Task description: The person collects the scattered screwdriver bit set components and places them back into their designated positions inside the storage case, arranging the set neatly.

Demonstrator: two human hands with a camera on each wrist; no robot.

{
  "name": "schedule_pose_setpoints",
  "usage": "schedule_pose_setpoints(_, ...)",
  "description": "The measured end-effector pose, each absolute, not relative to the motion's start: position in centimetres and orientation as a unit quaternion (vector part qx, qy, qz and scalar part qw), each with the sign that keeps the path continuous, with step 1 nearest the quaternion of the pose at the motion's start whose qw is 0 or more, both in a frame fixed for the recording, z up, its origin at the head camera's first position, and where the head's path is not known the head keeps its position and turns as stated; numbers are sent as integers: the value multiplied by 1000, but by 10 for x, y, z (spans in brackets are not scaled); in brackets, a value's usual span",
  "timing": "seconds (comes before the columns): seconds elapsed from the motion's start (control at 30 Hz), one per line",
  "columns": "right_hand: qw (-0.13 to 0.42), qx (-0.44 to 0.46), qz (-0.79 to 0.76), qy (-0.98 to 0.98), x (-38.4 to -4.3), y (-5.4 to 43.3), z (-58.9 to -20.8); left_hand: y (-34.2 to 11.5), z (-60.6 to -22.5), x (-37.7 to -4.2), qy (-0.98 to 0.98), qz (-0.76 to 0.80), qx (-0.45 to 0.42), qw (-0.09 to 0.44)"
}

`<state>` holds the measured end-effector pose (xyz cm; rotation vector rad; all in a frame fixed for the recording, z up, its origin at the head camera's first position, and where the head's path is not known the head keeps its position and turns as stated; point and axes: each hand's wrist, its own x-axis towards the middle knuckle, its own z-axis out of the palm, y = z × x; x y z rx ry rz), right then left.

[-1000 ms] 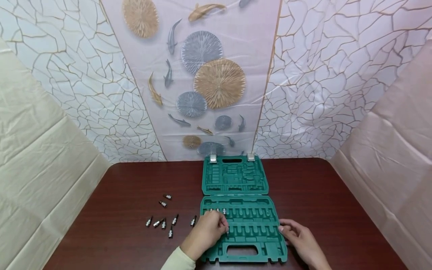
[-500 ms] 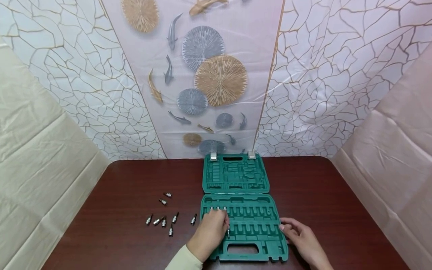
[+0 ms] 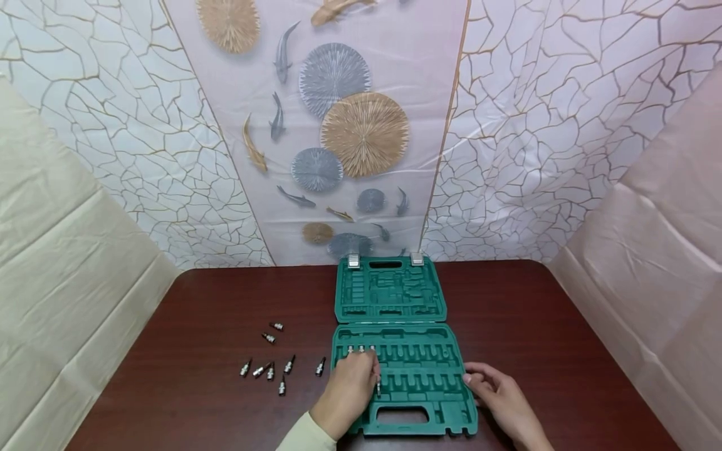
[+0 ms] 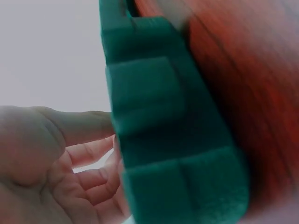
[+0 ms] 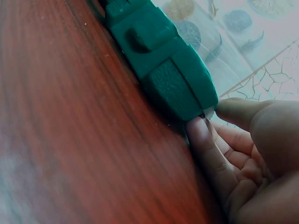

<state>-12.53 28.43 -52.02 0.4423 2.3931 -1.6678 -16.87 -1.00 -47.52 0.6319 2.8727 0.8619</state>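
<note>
A green tool case (image 3: pixel 404 428) lies unfolded on the table, its lid toward the back wall. Over the left part of its near half is my left hand (image 3: pixel 348 385), fingers bent, pinching a small silver bit socket (image 3: pixel 378 387) at the second row of slots. In the left wrist view the case's side hides the fingertips and the bit socket. Three bit sockets (image 3: pixel 361 349) stand in the upper row's left slots, just beyond the knuckles. My right hand (image 3: pixel 502 399) holds the case's right edge between thumb and finger, as the right wrist view also shows.
Several loose bit sockets (image 3: pixel 271 372) with dark tips lie on the brown table (image 3: pixel 197 319) left of the case. One bit socket (image 3: pixel 320 367) is close to the case's left edge. A patterned cloth (image 3: pixel 361 207) hangs behind the table.
My left hand has tipped forward a little over the slots, and the silver part of the bit socket now shows below its fingers. My right hand stays at the case's edge.
</note>
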Motion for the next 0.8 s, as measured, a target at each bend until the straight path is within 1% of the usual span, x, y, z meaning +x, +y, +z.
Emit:
schedule_pose_setpoints(0.1,93,147,-559,811,-125,284,-520,-13,-478,-168,930,297,214,26)
schedule_pose_setpoints(0.23,92,145,-559,811,-125,284,-520,-19,-477,-169,920,335,202,37)
schedule_pose_setpoints(0.33,91,143,-560,811,-125,285,-520,-25,-471,-169,919,346,183,42)
schedule_pose_setpoints(0.53,91,141,-560,811,-125,284,-521,-43,-455,-168,925,338,172,27)
schedule_pose_setpoints(0.8,92,142,-561,811,-125,284,-520,-71,-439,-168,917,367,148,48)
